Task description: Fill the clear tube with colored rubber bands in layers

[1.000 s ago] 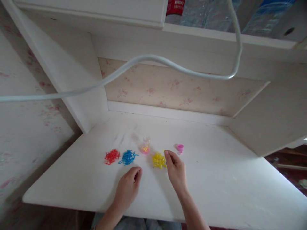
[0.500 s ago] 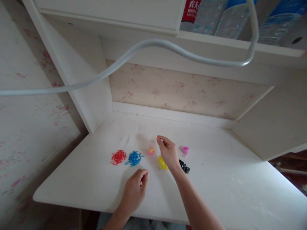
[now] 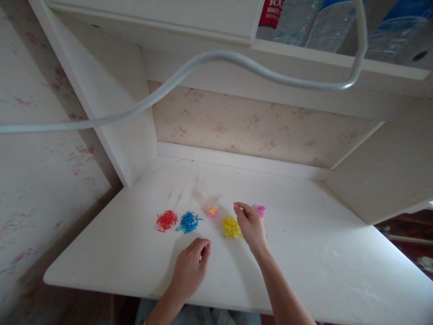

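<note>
Right hand (image 3: 251,225) is now drawn back from the clear jar (image 3: 214,208), over whose mouth it was held half a second ago. It is set against the right edge of the yellow pile (image 3: 231,227), thumb and forefinger pinched together; whether a piece is gripped cannot be told. Left hand (image 3: 189,268) is left resting on the desk (image 3: 321,253), fingers loosely curled, nothing seen in them. Judged: one yellow piece has been delivered to the jar. Red pile (image 3: 166,220) and blue pile (image 3: 188,221) are unshifted; pink cap (image 3: 260,210) is seen just behind the right hand.
</note>
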Demonstrator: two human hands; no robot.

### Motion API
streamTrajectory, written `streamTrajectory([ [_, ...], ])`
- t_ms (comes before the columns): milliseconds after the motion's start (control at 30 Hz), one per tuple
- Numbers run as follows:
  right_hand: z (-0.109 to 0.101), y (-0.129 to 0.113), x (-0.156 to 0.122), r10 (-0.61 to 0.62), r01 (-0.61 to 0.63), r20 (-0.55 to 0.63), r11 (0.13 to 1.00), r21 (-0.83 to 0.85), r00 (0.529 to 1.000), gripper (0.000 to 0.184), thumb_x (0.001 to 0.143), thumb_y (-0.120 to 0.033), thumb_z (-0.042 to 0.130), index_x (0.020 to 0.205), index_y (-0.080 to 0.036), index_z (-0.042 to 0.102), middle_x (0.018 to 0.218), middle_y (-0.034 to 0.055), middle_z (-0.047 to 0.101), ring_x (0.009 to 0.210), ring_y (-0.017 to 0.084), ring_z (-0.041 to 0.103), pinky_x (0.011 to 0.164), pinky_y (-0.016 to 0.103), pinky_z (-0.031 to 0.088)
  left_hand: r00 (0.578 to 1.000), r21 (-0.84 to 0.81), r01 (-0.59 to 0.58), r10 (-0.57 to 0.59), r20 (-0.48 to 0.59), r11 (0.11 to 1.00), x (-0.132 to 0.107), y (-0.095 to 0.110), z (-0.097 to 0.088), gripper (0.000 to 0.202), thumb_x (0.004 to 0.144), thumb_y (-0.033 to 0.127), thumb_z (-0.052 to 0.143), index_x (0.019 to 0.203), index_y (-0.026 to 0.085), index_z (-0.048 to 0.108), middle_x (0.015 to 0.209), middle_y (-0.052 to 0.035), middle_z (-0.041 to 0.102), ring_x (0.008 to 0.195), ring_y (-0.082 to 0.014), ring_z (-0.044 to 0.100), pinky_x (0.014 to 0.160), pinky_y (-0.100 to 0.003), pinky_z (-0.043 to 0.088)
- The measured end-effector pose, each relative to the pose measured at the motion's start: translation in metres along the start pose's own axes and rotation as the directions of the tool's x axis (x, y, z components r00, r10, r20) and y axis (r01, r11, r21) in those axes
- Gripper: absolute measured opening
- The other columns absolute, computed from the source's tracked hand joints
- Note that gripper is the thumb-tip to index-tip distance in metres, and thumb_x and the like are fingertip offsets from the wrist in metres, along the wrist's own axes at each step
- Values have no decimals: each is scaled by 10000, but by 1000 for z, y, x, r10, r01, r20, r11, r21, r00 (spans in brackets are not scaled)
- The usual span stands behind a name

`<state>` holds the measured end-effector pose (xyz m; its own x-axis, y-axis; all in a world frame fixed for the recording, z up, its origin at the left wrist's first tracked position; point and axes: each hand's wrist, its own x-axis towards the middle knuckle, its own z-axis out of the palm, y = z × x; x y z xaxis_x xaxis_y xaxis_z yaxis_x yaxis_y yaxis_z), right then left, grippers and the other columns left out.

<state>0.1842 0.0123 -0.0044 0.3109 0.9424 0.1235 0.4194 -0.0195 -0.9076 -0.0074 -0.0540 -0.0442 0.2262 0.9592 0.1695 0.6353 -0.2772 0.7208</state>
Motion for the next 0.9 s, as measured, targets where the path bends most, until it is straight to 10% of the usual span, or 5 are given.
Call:
streamTrajectory([
  [433,-28,48,-72,106,-12,92,714,-700,990,370,942,-354,360,1211,-312,611,824,45,737,697,216,689,549,250,372,994,307,-6,-28,105,952,29,31,24,164,906,267,468,1000,249,601,977,-21,667,823,-162,665,675,-241,452],
  [900,-28,55,-75,21,47,91,734,-677,996,356,983,-314,310,1053,-266,655,867,32,738,698,186,693,534,230,355,994,411,-74,33,106,909,48,40,41,231,947,216,378,955,233,608,954,-26,661,802,-159,665,632,-242,455],
])
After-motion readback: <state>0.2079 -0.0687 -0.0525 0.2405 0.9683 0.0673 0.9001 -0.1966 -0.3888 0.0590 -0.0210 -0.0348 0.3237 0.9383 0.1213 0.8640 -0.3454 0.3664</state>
